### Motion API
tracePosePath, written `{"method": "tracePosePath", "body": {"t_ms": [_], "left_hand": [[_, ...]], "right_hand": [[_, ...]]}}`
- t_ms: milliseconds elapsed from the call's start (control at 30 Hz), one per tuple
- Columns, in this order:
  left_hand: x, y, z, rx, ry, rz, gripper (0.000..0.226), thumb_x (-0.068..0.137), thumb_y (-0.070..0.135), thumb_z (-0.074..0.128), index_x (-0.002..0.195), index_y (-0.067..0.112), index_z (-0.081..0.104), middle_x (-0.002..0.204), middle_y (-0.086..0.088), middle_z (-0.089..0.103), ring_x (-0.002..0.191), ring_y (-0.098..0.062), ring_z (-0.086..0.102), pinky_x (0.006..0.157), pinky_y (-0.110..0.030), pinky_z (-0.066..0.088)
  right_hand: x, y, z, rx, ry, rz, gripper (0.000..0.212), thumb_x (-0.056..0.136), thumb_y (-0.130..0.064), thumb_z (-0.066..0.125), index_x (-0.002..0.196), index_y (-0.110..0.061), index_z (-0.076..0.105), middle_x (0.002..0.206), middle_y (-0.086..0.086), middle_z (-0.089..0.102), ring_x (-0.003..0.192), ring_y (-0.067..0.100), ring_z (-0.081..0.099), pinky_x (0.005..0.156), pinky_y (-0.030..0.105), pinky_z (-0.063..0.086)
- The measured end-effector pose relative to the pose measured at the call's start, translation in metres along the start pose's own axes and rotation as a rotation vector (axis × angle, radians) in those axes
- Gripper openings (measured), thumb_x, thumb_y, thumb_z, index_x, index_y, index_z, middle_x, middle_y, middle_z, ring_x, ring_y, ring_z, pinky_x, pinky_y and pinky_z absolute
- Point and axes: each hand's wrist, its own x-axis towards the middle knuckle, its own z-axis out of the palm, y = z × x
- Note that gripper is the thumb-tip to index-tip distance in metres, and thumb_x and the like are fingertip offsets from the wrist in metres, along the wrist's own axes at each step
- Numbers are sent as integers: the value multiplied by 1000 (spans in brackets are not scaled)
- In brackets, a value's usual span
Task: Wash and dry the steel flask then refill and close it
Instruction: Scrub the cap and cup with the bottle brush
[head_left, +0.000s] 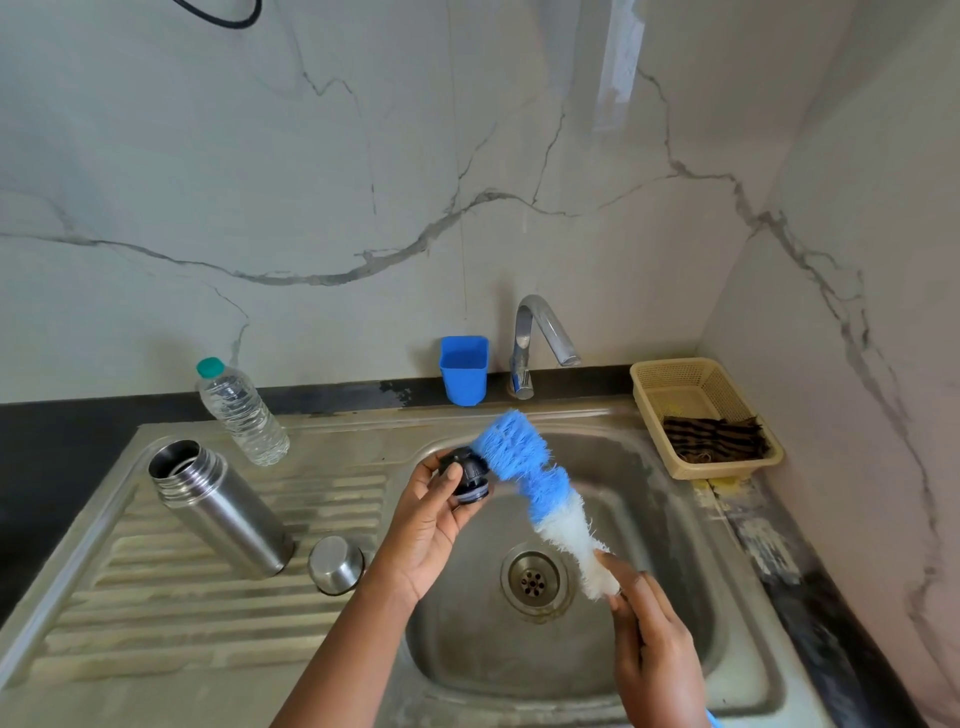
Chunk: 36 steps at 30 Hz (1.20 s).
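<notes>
The open steel flask (221, 506) stands on the ribbed drainboard (156, 597) at the left, its mouth uncovered. Its steel cup lid (336, 564) sits upside down just to the right of it. Over the sink basin (649, 649), my left hand (431, 525) grips the flask's black stopper (467, 475) between thumb and fingers. My right hand (649, 644) holds a blue and white bottle brush (540, 491) by its lower end. The brush's blue bristles touch the stopper.
A plastic water bottle (241, 413) with a green cap stands behind the flask. A blue cup (464, 369) and the chrome tap (540, 338) are at the back edge. A beige basket (704, 415) holding a dark cloth sits at the right. The drain (535, 577) lies below my hands.
</notes>
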Motion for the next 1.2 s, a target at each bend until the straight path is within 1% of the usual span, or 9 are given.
{"method": "tracePosePath", "body": {"t_ms": [333,433,600,733,800,933,1000,1067,1200], "left_hand": [[1,1,8,-73,12,21,101,60,40,93,139,-3,46,128,-22,64,117,-29,64,94,-39,56],[-2,2,8,-96,6,12,101,62,38,92,140,-4,44,131,-26,60,120,-33,62,91,-39,57],[-3,1,7,-104,3,12,97,66,38,90,140,-4,43,134,-27,58,126,-35,57,96,-41,55],[-4,1,7,-94,34,11,97,66,40,90,140,-4,44,135,-26,58,126,-35,57,95,-41,55],[-5,0,7,-119,38,-11,91,70,38,87,140,-2,44,135,-27,57,125,-37,58,93,-41,56],[-6,-3,6,-155,60,-61,51,98,26,51,141,0,43,132,-26,59,123,-37,59,93,-45,56],[-5,-3,6,-153,75,-64,47,101,26,46,139,0,45,132,-26,60,122,-35,61,91,-43,58],[-4,-4,6,-127,74,-60,54,95,32,58,137,0,48,133,-26,59,122,-33,61,89,-39,58],[-4,-4,8,-47,15,-27,94,57,29,96,134,0,51,133,-23,60,118,-29,64,85,-33,58]], "right_hand": [[-8,-5,4,35,12,-53,63,88,8,59,124,-44,57,97,-10,62,71,21,60,65,16,47],[-9,-5,9,62,46,-12,66,85,11,62,122,-43,58,102,-15,63,73,11,61,68,10,45],[-11,-4,6,63,45,-1,60,86,7,62,122,-42,60,90,-10,60,59,8,49,57,12,42],[-13,-5,6,95,42,-36,62,87,7,62,122,-44,58,99,-13,63,71,13,59,67,11,45],[-13,-5,8,99,69,-9,66,84,10,62,121,-45,58,101,-16,63,73,8,59,69,7,43],[-18,-2,9,85,62,-25,70,82,14,64,121,-44,58,95,-10,63,69,11,58,65,10,45],[-18,0,9,76,53,-27,71,82,13,64,122,-45,57,96,-9,64,70,13,59,65,11,45],[-18,-1,8,67,38,-34,69,84,9,64,123,-47,56,94,-9,63,71,14,60,64,11,45],[-18,-1,8,64,32,-46,62,89,1,61,124,-51,54,94,-9,62,71,15,60,65,10,45]]}}
